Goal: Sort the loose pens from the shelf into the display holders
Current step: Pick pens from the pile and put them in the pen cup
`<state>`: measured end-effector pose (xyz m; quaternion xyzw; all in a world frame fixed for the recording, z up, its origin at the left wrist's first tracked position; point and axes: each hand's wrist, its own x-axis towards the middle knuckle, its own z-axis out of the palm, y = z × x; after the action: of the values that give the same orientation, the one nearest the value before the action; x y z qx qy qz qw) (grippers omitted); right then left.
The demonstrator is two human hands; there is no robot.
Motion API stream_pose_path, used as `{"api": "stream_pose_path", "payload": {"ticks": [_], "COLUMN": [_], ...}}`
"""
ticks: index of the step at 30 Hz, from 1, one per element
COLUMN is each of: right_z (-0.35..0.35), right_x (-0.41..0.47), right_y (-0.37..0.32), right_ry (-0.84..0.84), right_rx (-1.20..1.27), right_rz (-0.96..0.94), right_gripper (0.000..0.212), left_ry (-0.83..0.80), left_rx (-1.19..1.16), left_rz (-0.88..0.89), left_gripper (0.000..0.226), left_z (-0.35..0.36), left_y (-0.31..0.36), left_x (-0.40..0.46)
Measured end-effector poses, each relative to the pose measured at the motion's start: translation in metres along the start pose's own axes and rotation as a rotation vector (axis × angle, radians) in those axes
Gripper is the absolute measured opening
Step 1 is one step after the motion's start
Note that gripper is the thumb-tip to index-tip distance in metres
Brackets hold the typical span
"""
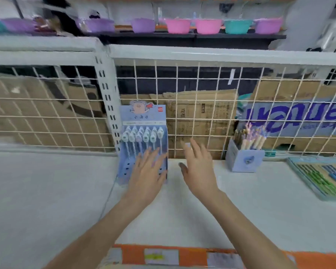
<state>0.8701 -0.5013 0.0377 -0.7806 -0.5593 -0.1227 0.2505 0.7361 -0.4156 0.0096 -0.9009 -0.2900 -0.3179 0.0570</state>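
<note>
A blue display holder with a pig card on top stands against the wire grid at the back of the white shelf. Several pens with white animal caps fill its rows. My left hand lies flat with straight fingers on the holder's lower front. My right hand hovers just right of the holder, fingers spread and holding nothing. A small blue pen box with several pastel pens sits further right by the grid.
A flat tray of green and blue pens lies at the right edge. The white wire grid backs the shelf, with cardboard behind it. Coloured plastic bowls line the upper shelf. An orange price strip marks the front edge.
</note>
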Motion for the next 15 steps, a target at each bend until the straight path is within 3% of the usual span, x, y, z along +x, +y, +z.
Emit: {"api": "stream_pose_path", "payload": {"ticks": [5,11,15], "right_z": [0.050,0.095,0.115], "right_x": [-0.023,-0.039,-0.045], "right_y": [-0.132,-0.291,-0.375], "right_ry": [-0.207,-0.278,-0.413], "right_rx": [-0.038,0.098,0.156], "right_rz": [-0.096,-0.370,-0.576], "right_gripper": [0.084,0.067,0.064], "left_ry": [-0.003,-0.016,-0.020], "left_rx": [0.216,0.375,0.444], "left_rz": [-0.114,-0.424,-0.596], "left_gripper": [0.037,0.052,0.053], "left_z": [-0.057,-0.146,-0.200], "left_y": [-0.109,-0.205,-0.252], "left_x": [-0.091,-0.196,-0.249]}}
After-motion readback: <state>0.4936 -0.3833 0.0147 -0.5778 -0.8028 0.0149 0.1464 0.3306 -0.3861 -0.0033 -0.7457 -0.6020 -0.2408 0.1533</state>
